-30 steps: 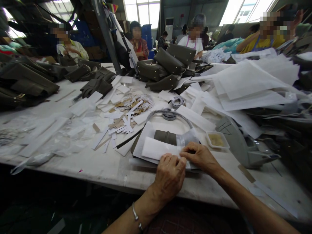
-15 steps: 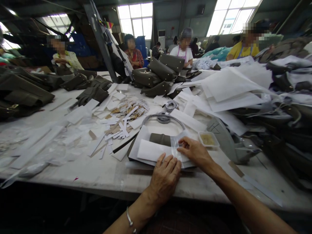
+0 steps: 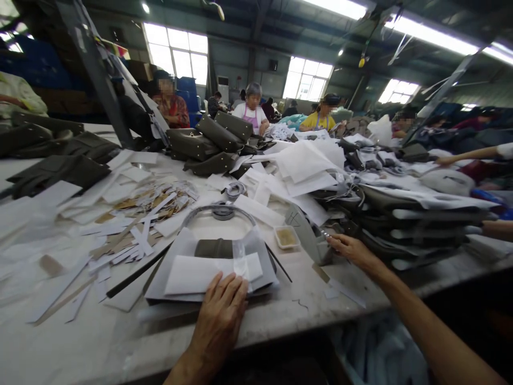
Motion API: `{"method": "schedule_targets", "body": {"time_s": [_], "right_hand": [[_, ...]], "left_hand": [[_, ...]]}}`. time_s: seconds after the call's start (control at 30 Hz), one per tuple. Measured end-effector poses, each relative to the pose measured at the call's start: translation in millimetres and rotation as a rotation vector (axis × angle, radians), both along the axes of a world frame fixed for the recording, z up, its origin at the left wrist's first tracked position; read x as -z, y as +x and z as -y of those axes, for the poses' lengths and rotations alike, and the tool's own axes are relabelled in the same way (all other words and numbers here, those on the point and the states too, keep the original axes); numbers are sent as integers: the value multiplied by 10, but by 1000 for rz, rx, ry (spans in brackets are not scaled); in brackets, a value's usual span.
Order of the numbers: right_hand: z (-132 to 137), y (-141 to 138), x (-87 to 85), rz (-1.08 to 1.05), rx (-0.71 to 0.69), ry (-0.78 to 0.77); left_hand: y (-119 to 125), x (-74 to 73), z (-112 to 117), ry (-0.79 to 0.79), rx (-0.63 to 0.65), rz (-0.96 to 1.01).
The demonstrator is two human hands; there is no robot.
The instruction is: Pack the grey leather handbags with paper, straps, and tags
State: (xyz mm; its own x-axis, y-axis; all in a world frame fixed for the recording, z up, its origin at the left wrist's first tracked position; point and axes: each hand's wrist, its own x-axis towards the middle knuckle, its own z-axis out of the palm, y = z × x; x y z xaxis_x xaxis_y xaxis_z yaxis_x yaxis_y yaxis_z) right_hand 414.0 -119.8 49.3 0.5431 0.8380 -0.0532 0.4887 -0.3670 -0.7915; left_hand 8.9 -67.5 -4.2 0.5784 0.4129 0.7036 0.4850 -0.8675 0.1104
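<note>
A dark olive bag [image 3: 215, 248] lies in front of me, wrapped in pale sheeting, with its grey-wrapped handle [image 3: 188, 214] looping away from me. Across its near side is a folded white foam sheet [image 3: 188, 275], with a strip of clear tape [image 3: 240, 262] over it. My left hand [image 3: 222, 307] rests on the sheet's lower edge, fingers stretched out flat and holding nothing. My right hand [image 3: 352, 250] is out to the right at a grey tape dispenser [image 3: 306, 230]. Its thumb and fingers are pinched at the tape end, which is small and partly hidden.
Beside the dispenser stands a small clear tub [image 3: 287, 238]. Paper and card strips [image 3: 140, 235] litter the left of the table. Stacked wrapped bags [image 3: 420, 224] rise at the right, and dark bags [image 3: 216, 133] are piled at the back. Other people work beyond, one reaching in from the right.
My right hand has left the bag and moved right to the tape dispenser. My left hand stays on the foam sheet. The view has swung to the right.
</note>
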Motion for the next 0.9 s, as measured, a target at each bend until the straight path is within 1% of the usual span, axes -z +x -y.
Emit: {"method": "schedule_targets", "body": {"time_s": [0.07,0.17,0.27,0.37,0.5,0.67,0.77,0.83,0.9], "right_hand": [[-10,-44,123,-9,16,15],[-4,-116,164,-28,22,11],[-25,-162,117,-149,32,7],[-90,-208,75,-233,72,39],[-194,-303,44,-286,98,110],[-277,-427,-34,-292,174,213],[-232,-497,-126,-284,211,280],[-148,-543,-178,-277,220,318],[-33,-591,-187,-277,224,334]], "left_hand": [[3,6,3,-5,1,2],[9,12,9,-11,-1,4],[9,12,7,-13,-2,-1],[-12,25,-17,10,5,-24],[-65,96,-95,88,26,-78],[-99,184,-186,160,44,-88],[-101,183,-191,171,40,-77],[-89,172,-172,153,31,-67],[-62,165,-140,129,36,-47]]}}
